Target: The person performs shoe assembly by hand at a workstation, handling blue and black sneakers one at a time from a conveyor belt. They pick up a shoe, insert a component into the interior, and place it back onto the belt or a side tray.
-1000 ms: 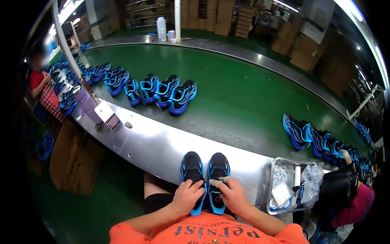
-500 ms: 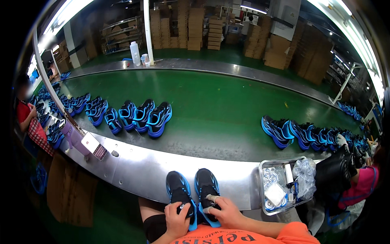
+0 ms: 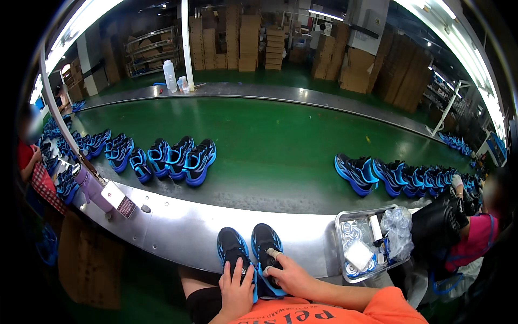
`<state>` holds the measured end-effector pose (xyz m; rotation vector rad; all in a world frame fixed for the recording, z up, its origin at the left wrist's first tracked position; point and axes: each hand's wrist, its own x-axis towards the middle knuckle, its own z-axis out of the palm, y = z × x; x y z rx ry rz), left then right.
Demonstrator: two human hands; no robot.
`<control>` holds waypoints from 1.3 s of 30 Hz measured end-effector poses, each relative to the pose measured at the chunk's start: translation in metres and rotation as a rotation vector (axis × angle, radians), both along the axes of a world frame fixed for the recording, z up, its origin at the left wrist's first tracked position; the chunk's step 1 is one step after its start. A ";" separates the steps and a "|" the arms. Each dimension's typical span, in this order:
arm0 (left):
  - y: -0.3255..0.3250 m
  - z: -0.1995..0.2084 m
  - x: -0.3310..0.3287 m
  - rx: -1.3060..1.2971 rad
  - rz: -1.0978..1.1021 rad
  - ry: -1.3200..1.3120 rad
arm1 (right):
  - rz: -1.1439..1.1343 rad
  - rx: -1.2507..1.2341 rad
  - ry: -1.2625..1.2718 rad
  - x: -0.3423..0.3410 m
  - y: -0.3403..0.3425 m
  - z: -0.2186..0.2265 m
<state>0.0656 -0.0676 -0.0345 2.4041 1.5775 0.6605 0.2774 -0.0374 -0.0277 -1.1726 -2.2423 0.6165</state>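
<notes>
Lower-centre shoes [image 3: 263, 237] are touched by left hand [image 3: 236, 290] and right hand [image 3: 292, 275], fingers spread on both; shoes best kept steady, aligned.

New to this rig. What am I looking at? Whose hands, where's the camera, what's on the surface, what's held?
No robot: these are a person's bare left hand and right hand. The view comes from the left of two head-worn fisheye cameras looking down, so straight edges bend.

The left hand lies over the left shoe; the right hand's thumb and a finger touch the right shoe. Whether either grips is unclear. Both toes point away from the person, over the metal ledge.

At right sits a tray of small items; at left, a purple bottle. Beyond, more shoes stand on the green surface.
</notes>
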 end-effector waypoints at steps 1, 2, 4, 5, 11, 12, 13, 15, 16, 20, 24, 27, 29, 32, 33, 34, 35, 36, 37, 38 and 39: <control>0.001 0.003 -0.002 0.062 -0.007 0.077 | 0.001 -0.020 -0.007 -0.002 0.001 0.001; 0.001 0.002 -0.003 0.053 -0.004 0.096 | 0.003 -0.040 -0.014 -0.005 0.002 0.003; 0.002 -0.003 -0.002 0.035 0.005 0.126 | 0.002 -0.068 -0.024 -0.007 0.002 0.004; 0.008 -0.005 0.001 0.110 0.012 0.109 | -0.001 -0.075 -0.025 -0.006 0.002 0.004; 0.015 0.007 0.010 0.051 -0.015 0.121 | -0.001 -0.062 -0.014 -0.003 0.003 0.009; 0.015 0.006 0.011 0.026 -0.001 0.116 | -0.008 -0.050 -0.012 -0.003 0.003 0.009; 0.012 0.005 0.011 0.036 0.016 0.065 | -0.020 -0.052 -0.010 -0.004 0.001 0.008; 0.004 0.001 0.011 0.054 0.048 -0.036 | -0.045 -0.055 -0.004 -0.008 -0.004 0.005; 0.002 0.002 0.009 0.027 0.036 -0.068 | -0.021 -0.005 0.002 -0.008 -0.006 0.001; 0.001 0.013 -0.004 -0.046 -0.021 -0.186 | 0.075 0.034 0.022 0.002 -0.008 0.000; 0.016 0.021 -0.013 -0.145 0.064 -0.361 | 0.160 -0.350 0.086 0.018 0.011 0.043; 0.015 0.025 0.002 -0.140 0.042 -0.199 | 0.130 -0.271 0.005 0.024 0.015 0.034; 0.008 0.009 0.006 0.102 -0.017 0.053 | 0.099 -0.107 -0.142 0.028 0.006 0.019; 0.003 -0.001 -0.002 0.136 -0.001 -0.063 | 0.087 -0.029 -0.053 0.031 0.002 0.015; -0.001 0.003 -0.003 0.107 0.011 -0.124 | 0.091 -0.081 0.006 0.031 0.002 0.013; 0.002 0.008 -0.006 0.080 0.007 -0.135 | 0.118 -0.108 0.029 0.030 0.010 0.013; 0.004 0.012 -0.006 0.041 0.001 -0.156 | 0.140 -0.149 0.043 0.032 0.018 0.016; 0.009 0.018 -0.006 0.004 -0.004 -0.177 | 0.163 -0.188 0.057 0.033 0.025 0.021; 0.022 0.025 -0.004 -0.113 0.038 -0.199 | 0.145 -0.215 0.085 0.031 0.031 0.028; 0.031 0.027 -0.002 -0.084 0.042 -0.211 | 0.121 -0.199 0.088 0.031 0.029 0.024; 0.032 0.022 0.001 -0.051 0.021 -0.191 | 0.098 -0.181 0.090 0.032 0.028 0.016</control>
